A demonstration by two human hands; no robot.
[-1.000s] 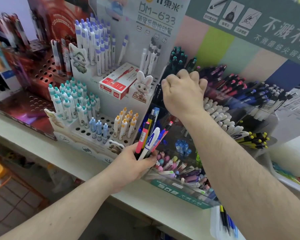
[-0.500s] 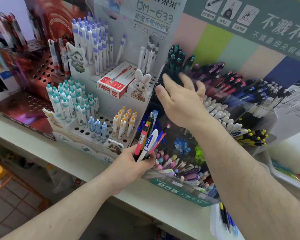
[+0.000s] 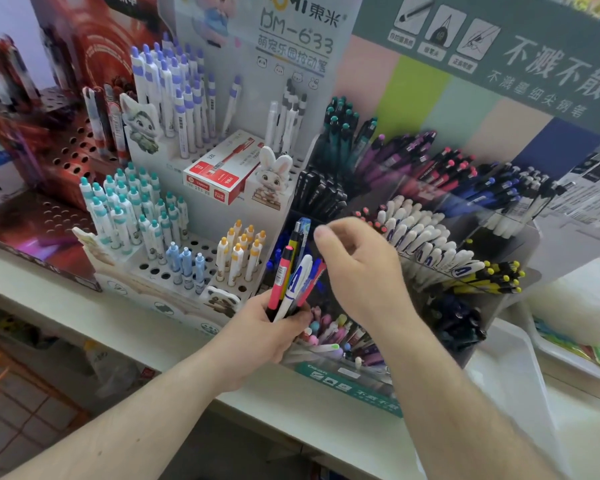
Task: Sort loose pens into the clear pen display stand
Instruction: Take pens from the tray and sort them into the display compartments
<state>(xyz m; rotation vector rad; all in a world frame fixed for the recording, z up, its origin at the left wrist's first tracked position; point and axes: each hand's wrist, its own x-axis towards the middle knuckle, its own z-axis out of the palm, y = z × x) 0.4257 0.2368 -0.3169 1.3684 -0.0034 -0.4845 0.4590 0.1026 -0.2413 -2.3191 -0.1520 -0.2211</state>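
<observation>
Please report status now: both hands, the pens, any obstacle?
Left hand grips pen bundle. Right hand empty beside bundle, fingers loosely curled. Clear stand crowded; nothing blocking.

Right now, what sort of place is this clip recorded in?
Most likely a stationery shop. A clear pen display stand holds pens sorted by colour, a white tiered rack stands beside it under a branded header card, and the left hand grips a bunch of loose pens.
</observation>
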